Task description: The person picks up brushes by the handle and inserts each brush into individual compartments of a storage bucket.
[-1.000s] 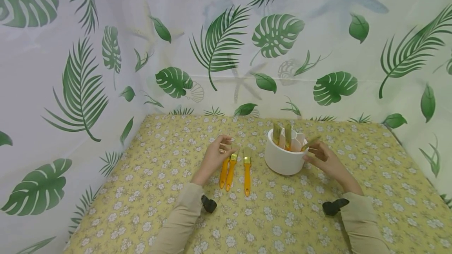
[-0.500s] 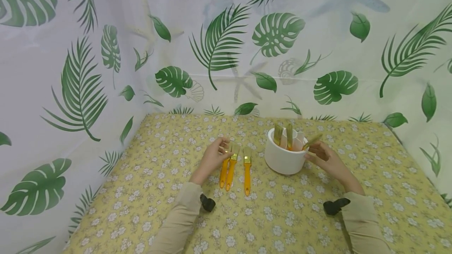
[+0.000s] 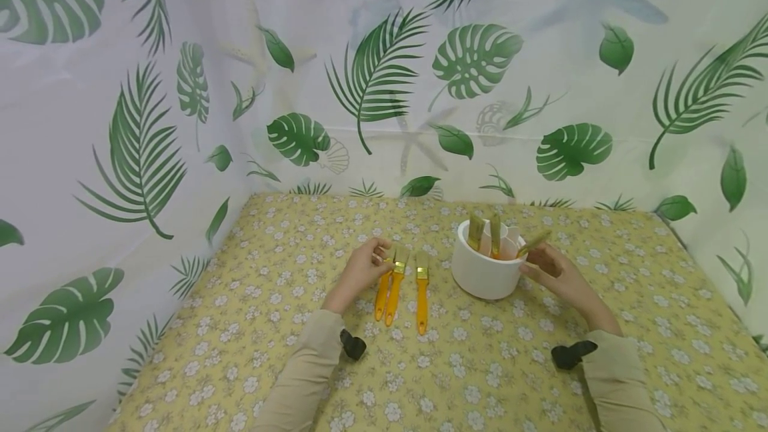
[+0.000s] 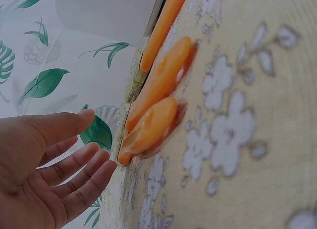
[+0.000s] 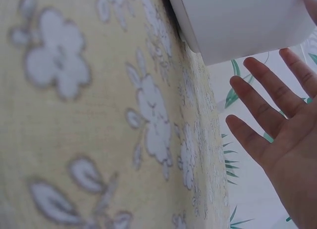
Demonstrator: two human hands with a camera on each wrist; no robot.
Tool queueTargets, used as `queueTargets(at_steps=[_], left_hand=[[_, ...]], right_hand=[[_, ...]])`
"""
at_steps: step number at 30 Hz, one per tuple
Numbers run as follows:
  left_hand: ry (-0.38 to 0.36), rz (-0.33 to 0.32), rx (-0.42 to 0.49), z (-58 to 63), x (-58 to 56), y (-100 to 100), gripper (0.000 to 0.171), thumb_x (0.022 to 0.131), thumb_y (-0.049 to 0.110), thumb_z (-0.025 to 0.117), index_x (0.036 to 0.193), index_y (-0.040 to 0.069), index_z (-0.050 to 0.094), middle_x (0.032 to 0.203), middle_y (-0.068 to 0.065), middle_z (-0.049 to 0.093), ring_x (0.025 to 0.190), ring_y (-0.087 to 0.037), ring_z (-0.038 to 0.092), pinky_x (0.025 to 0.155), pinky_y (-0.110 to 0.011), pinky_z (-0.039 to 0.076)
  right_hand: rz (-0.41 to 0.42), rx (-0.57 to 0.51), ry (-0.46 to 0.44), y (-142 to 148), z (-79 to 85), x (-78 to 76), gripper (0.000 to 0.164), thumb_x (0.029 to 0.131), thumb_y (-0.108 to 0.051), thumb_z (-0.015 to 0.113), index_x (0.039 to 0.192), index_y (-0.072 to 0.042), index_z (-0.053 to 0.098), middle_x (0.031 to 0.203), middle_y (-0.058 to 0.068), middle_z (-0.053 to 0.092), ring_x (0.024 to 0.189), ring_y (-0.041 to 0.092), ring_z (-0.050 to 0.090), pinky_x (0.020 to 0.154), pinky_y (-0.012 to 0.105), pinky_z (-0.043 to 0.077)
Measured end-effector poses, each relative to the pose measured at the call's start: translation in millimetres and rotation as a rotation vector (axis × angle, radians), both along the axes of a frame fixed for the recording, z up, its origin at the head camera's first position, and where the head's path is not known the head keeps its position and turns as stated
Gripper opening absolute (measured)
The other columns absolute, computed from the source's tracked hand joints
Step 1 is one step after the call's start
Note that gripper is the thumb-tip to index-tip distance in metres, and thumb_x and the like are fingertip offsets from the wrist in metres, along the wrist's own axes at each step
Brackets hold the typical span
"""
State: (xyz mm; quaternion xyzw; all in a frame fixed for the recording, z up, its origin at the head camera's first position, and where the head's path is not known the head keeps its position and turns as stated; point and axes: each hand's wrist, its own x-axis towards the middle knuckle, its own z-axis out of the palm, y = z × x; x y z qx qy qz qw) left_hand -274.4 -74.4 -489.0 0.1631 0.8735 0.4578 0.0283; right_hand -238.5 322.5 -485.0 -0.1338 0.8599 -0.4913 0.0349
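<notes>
Has left hand (image 3: pixel 362 272) relaxed beside brushes (image 3: pixel 393 295), right hand (image 3: pixel 561 277) likewise beside pot (image 3: pixel 485 277) (brushes inside), before worktop's (image 3: pixel 300 245) far edge.

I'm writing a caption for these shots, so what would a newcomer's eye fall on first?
Probably the three brushes with bright orange handles, lying on the yellow floral cloth beside the left hand. Next, the white pot to their right, with more brushes in it and the right hand at its side. Behind everything, large green leaves cover the white backdrop.
</notes>
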Motion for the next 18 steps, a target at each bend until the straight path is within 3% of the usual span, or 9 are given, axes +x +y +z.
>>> queueTargets(at_steps=[18], left_hand=[[-0.053, 0.006, -0.101, -1.8, 0.5, -0.9, 0.037, 0.087, 0.017, 0.066, 0.118, 0.002, 0.053, 0.099, -0.012, 0.058, 0.086, -0.021, 0.057, 0.065, -0.029, 0.051]], right_hand=[[0.017, 0.001, -0.019, 0.2, 0.0, -0.4, 0.065, 0.095, -0.025, 0.054, 0.147, -0.006, 0.02, 0.143, 0.026, 0.032, 0.13, 0.047, 0.031, 0.097, 0.061, 0.037]])
